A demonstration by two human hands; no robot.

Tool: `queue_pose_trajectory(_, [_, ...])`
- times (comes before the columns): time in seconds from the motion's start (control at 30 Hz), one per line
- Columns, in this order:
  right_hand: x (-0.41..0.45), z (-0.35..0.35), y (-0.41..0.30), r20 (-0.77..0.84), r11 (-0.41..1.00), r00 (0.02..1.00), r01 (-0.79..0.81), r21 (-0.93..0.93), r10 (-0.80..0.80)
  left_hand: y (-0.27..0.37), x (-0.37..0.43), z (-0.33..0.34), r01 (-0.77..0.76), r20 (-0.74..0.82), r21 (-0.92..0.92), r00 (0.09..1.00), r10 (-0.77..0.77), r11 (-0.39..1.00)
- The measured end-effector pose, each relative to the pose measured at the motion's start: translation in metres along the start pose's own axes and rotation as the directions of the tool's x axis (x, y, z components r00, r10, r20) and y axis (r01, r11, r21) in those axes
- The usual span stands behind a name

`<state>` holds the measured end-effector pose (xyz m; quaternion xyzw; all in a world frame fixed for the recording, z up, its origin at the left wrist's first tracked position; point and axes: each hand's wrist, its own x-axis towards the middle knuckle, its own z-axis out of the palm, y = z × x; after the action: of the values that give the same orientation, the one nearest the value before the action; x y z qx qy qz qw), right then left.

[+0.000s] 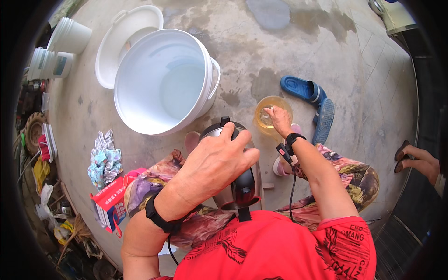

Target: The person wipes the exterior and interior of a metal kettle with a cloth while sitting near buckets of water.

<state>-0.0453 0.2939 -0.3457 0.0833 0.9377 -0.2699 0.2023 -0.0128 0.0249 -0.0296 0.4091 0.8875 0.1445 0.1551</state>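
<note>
A steel electric kettle (257, 178) with a black handle and base is tilted over my lap. My left hand (218, 161) lies over its lid end, fingers spread on the metal; its palm and the far side of the kettle are hidden. Farther forward on the right, my right hand (278, 118) reaches into a yellowish translucent basin (259, 122) with liquid in it. Something small and whitish shows at its fingertips, pinched between them; what it is cannot be told. A large white plastic bucket (159, 82) holding clear water stands ahead on the left.
Behind the bucket lies its white lid (105, 59). Blue slippers (323, 119) lie right of the basin. At left are crumpled foil wrapping (105, 154), a red box (110, 201) and white pails (70, 35). Another person's feet (402, 157) show at the right edge.
</note>
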Motion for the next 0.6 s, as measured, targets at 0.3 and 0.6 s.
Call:
queue_pose_trajectory(0.3, [-0.009,0.047,0.044,-0.022,0.901,0.956,0.269,-0.342,-0.294,0.003,-0.001,0.003,-0.020,-0.020,-0.003,1.000,0.020,1.000])
queue_pose_trajectory(0.6, [0.013,0.011,0.024,0.029,0.944,0.980,0.196,-0.265,-0.195,0.001,0.002,0.004,-0.013,-0.042,0.015,0.999,0.014,1.000])
